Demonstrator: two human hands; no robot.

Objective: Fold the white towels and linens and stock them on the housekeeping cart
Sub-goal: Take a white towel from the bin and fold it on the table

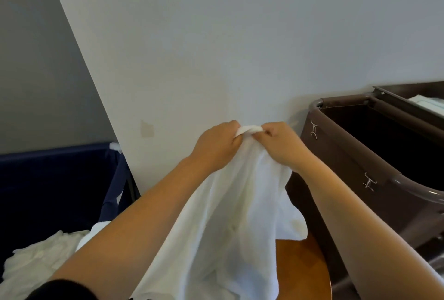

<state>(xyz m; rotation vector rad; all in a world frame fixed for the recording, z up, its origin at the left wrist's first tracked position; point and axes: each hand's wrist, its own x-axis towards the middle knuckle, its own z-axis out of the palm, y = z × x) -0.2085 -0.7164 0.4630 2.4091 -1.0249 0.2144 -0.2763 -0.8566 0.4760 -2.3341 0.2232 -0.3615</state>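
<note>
— Hands first: what have they got?
— The left hand [216,145] and right hand [281,143] are raised close together in front of the pale wall [240,35]. Both have their fingers curled round the top edge of a white towel [228,215]. A short rolled bit of that edge bridges the gap between the two fists.
— And the rest of the towel?
— It hangs from the grip between the forearms, loose and creased. Its lower right corner drapes toward the round wooden table [302,268] below.
— Where is the cart?
— The brown housekeeping cart [348,155] stands to the right, just beside the right forearm. Its near compartment is a deep, dark bin, and two metal hooks [313,130] show on its side. Past the bin, at the frame's edge, something pale and folded [427,105] lies on top, too cut off to name.
— Anything on the left?
— A navy fabric hamper [60,179] sits low there, with a heap of crumpled white linens [43,256] below the left arm. Whether the heap lies inside the hamper I cannot tell. A black sleeve [60,290] shows at the bottom edge.
</note>
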